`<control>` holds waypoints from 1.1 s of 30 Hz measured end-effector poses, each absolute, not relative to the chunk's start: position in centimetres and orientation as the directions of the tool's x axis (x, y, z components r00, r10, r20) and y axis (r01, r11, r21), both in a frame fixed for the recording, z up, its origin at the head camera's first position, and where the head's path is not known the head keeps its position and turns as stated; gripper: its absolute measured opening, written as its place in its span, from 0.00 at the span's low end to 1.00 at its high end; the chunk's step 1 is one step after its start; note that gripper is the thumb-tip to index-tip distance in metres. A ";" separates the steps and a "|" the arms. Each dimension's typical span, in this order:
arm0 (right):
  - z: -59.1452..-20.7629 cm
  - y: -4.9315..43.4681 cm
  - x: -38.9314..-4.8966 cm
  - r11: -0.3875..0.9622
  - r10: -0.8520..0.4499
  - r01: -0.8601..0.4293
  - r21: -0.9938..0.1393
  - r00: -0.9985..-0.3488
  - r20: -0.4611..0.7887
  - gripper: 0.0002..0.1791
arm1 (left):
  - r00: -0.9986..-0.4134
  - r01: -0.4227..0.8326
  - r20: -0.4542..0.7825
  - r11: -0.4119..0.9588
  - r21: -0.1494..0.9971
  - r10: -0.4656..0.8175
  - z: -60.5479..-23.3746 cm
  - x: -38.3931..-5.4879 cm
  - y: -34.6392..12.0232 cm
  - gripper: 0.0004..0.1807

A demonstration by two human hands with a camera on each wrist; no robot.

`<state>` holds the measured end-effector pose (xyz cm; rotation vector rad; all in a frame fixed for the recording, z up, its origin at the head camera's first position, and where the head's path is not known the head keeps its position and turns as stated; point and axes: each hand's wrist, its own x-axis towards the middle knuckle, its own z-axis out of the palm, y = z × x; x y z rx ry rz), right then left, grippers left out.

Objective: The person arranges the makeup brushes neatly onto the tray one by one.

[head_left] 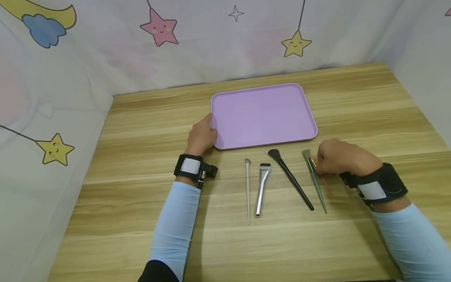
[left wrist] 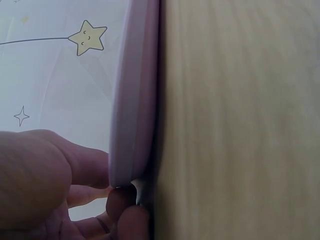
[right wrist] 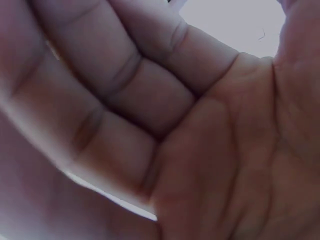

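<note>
My left hand [head_left: 201, 136] grips the left edge of a lilac tray [head_left: 262, 115], which lies at the back of the table. In the left wrist view the thumb is at the tray's rim [left wrist: 131, 100] and the other fingers curl in below it. My right hand [head_left: 347, 156] is low over the table beside a green makeup brush [head_left: 316, 183]. Its curled fingers pinch a thin gold-and-pink stick-like thing [head_left: 313, 162], mostly hidden by the hand. To the left lie a black brush [head_left: 293, 181], a silver flat-headed brush [head_left: 262, 190] and a slim pale brush [head_left: 248, 192].
The wooden table [head_left: 148, 156] meets a pale curtain [head_left: 218, 47] printed with stars along its back and left side. Black straps with small cameras sit on both wrists. The brushes lie in front of the tray, handles toward me.
</note>
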<state>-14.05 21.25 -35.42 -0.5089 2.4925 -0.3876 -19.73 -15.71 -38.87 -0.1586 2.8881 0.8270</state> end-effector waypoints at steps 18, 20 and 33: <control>-35.0 21.9 -14.9 0.842 -0.444 -0.278 -0.461 -0.844 -0.302 0.16 | -0.985 -0.140 -0.164 0.840 0.525 -0.062 -38.9 -19.7 -15.7 0.33; -34.9 21.8 -14.9 0.845 -0.433 -0.271 -0.461 -0.852 -0.294 0.16 | -0.984 -0.141 -0.164 0.840 0.523 -0.063 -38.8 -19.7 -15.8 0.33; -34.9 21.7 -15.3 0.862 -0.374 -0.282 -0.421 -0.914 -0.155 0.16 | -0.984 -0.144 -0.167 0.844 0.517 -0.065 -38.7 -19.7 -15.7 0.33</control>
